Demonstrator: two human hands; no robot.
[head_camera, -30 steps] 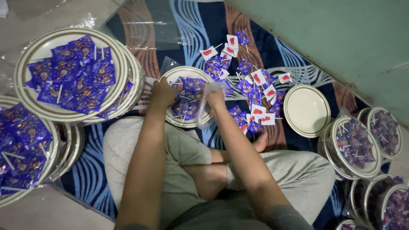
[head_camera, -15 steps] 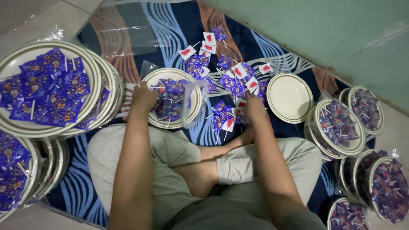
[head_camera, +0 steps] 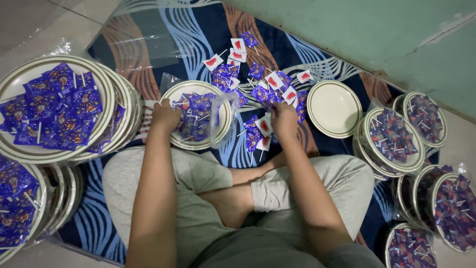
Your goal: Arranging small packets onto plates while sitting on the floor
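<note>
I sit cross-legged on a patterned rug. My left hand [head_camera: 166, 115] grips the left rim of a cream plate [head_camera: 174, 93] that holds purple-wrapped lollipops. A clear plastic bag [head_camera: 223, 116] bulges up over the plate's right side. My right hand [head_camera: 283, 119] rests on a loose pile of lollipops [head_camera: 263, 84] in purple and red-and-white wrappers, to the right of the plate. Its fingers curl down over a few of them.
An empty cream plate [head_camera: 333, 108] lies to the right of the pile. Stacks of lollipop-filled plates [head_camera: 49, 109] stand on the left. Several plastic-wrapped filled plates [head_camera: 391, 139] crowd the right, near a green wall [head_camera: 396, 30]. The blue rug [head_camera: 163, 39] shows beyond.
My right hand has left the centre plate and moved right onto the loose lollipop pile. My left hand has stayed on the plate's rim. The view has shifted slightly.
</note>
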